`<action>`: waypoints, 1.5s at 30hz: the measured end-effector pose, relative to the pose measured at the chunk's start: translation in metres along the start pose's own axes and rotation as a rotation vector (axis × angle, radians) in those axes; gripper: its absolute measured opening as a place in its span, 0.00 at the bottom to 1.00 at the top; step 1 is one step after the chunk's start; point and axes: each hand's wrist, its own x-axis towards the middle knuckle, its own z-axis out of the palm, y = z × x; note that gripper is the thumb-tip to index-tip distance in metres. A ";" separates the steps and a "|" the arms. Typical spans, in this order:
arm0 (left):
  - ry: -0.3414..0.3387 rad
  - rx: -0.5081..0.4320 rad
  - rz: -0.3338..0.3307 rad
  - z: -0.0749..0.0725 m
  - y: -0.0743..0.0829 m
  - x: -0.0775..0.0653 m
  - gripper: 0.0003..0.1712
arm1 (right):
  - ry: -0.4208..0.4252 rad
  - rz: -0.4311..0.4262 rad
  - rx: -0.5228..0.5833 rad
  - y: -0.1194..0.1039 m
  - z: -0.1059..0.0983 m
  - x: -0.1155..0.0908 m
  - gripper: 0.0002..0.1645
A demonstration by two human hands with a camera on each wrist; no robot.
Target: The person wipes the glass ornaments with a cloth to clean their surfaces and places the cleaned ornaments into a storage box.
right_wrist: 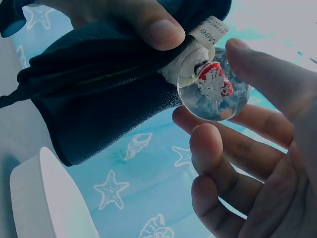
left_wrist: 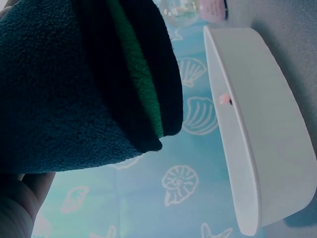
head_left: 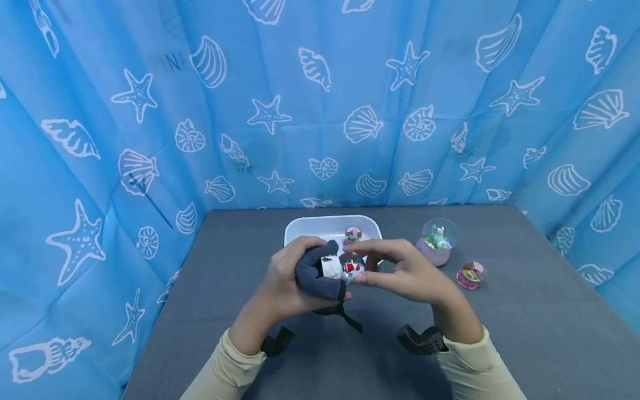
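My left hand [head_left: 285, 280] grips a folded dark blue-grey cloth [head_left: 312, 283] with black edging, which wraps round the white base of a small snow globe [head_left: 352, 268]. Green fabric shows between the cloth's edges [left_wrist: 54, 94] in the left wrist view. With thumb and fingertips, my right hand [head_left: 407, 272] pinches the globe's clear ball, which has a red and white figure inside. The right wrist view shows the ball [right_wrist: 213, 101] beside the thumb and a white printed label [right_wrist: 210, 32] on the cloth. The cloth hides part of the base.
Behind the hands stands a white tray [head_left: 312, 223] with a small pink snow globe [head_left: 353, 233] in it. To the right are a large snow globe [head_left: 434, 254] on a lilac base and another small pink one [head_left: 468, 280]. A blue shell-patterned curtain [head_left: 320, 111] hangs behind the grey table [head_left: 530, 322].
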 end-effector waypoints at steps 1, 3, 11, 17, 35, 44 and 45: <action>-0.001 0.000 -0.002 0.000 0.000 0.000 0.50 | 0.000 0.015 0.001 0.000 0.000 0.000 0.28; 0.000 -0.002 -0.005 0.000 0.000 0.001 0.50 | -0.005 0.035 0.018 0.000 0.001 0.001 0.25; 0.004 -0.003 0.014 0.001 0.001 0.001 0.48 | -0.046 0.111 0.178 -0.001 0.004 0.002 0.26; 0.014 -0.014 0.005 0.003 0.003 0.000 0.49 | -0.059 0.147 0.167 -0.001 0.006 0.003 0.23; 0.090 -0.007 0.019 0.002 0.002 -0.001 0.45 | -0.001 -0.045 0.098 -0.003 -0.002 0.001 0.38; 0.044 -0.023 0.046 0.003 0.000 0.000 0.44 | 0.001 -0.090 0.098 -0.001 -0.001 0.001 0.32; 0.036 -0.025 0.048 0.004 0.000 0.000 0.45 | 0.007 -0.097 0.090 -0.001 0.000 0.001 0.32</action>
